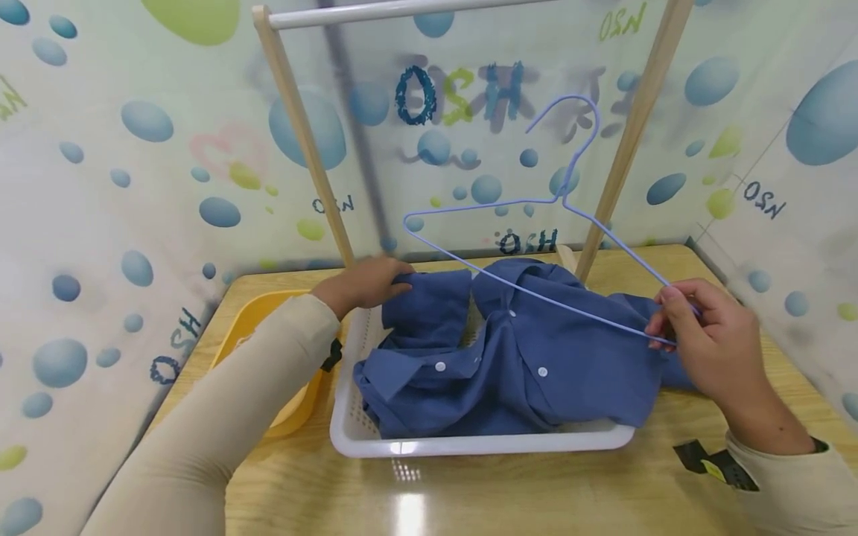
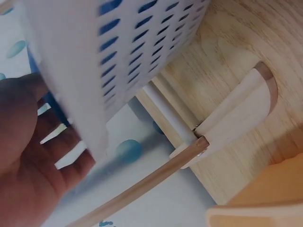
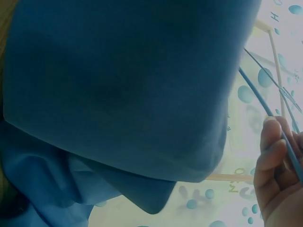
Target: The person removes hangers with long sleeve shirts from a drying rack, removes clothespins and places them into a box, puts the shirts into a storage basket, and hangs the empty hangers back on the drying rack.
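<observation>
A dark blue button-up shirt (image 1: 583,365) lies loosely bunched in and over a white perforated laundry basket (image 1: 482,445), with its right part hanging past the rim. My left hand (image 1: 367,284) pinches the shirt's fabric at the basket's far left corner. In the left wrist view its fingers curl behind the basket wall (image 2: 71,71), partly hidden. Raised over the shirt's right side, my right hand (image 1: 720,346) grips one corner of a thin blue hanger (image 1: 565,192). The hanger's hook points up, and its bottom bar crosses in front of the shirt in the head view.
Behind the basket stands a rack with wooden posts (image 1: 304,134) and a white top rail (image 1: 402,10). A yellow basket (image 1: 302,409) sits left of the white one on the wooden table (image 1: 509,491). Patterned walls (image 1: 161,238) close in the back and sides.
</observation>
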Action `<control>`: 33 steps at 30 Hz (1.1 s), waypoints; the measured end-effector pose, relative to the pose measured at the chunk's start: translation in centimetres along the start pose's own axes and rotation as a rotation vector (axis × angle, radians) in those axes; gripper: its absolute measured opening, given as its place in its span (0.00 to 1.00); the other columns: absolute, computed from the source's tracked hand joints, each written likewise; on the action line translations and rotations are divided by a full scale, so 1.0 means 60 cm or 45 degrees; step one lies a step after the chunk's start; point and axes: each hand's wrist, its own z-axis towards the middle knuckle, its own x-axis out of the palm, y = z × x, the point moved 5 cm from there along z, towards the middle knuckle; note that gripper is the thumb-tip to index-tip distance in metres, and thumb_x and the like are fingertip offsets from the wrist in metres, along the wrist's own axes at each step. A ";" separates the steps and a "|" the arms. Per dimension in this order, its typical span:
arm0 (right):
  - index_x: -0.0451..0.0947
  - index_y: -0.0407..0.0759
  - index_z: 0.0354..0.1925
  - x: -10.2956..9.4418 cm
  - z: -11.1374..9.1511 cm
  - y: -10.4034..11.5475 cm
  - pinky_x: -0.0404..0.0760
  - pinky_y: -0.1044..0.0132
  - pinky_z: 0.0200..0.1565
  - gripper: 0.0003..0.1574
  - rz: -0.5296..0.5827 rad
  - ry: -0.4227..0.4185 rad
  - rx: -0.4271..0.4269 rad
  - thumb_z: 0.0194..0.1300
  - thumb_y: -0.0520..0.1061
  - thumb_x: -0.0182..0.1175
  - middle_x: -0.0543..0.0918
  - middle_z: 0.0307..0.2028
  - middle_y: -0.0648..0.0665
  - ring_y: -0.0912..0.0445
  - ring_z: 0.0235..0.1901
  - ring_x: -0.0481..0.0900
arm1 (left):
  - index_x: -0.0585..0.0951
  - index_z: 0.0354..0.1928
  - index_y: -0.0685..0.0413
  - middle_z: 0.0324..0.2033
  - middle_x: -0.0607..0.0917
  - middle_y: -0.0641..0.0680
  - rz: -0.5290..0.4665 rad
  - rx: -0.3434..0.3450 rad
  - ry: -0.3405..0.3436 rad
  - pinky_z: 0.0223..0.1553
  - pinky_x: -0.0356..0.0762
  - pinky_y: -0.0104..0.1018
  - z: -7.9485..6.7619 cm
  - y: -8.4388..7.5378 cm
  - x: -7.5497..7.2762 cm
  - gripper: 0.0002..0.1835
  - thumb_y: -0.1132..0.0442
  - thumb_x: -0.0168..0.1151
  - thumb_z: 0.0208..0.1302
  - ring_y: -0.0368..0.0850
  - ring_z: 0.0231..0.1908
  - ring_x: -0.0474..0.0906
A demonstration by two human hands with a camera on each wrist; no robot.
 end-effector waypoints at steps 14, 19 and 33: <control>0.76 0.33 0.36 -0.006 -0.002 -0.008 0.75 0.79 0.21 0.08 0.026 -0.095 -0.029 0.73 0.33 0.52 0.80 0.19 0.62 0.69 0.16 0.78 | 0.82 0.45 0.53 0.36 0.85 0.52 -0.067 -0.011 -0.392 0.42 0.77 0.46 -0.031 -0.026 -0.059 0.09 0.60 0.52 0.76 0.49 0.37 0.80; 0.75 0.31 0.36 -0.009 -0.002 -0.013 0.75 0.80 0.22 0.08 0.009 -0.139 -0.008 0.74 0.35 0.53 0.79 0.18 0.64 0.70 0.16 0.78 | 0.81 0.46 0.51 0.38 0.83 0.50 -0.078 0.069 -0.434 0.42 0.77 0.43 -0.063 -0.066 -0.077 0.08 0.60 0.53 0.76 0.46 0.36 0.78; 0.75 0.28 0.36 -0.007 -0.001 -0.017 0.76 0.80 0.22 0.09 0.038 -0.139 0.010 0.73 0.34 0.53 0.78 0.17 0.63 0.70 0.15 0.78 | 0.78 0.36 0.49 0.26 0.76 0.46 -0.068 0.181 0.209 0.37 0.72 0.36 -0.103 -0.147 -0.026 0.08 0.63 0.51 0.74 0.41 0.31 0.73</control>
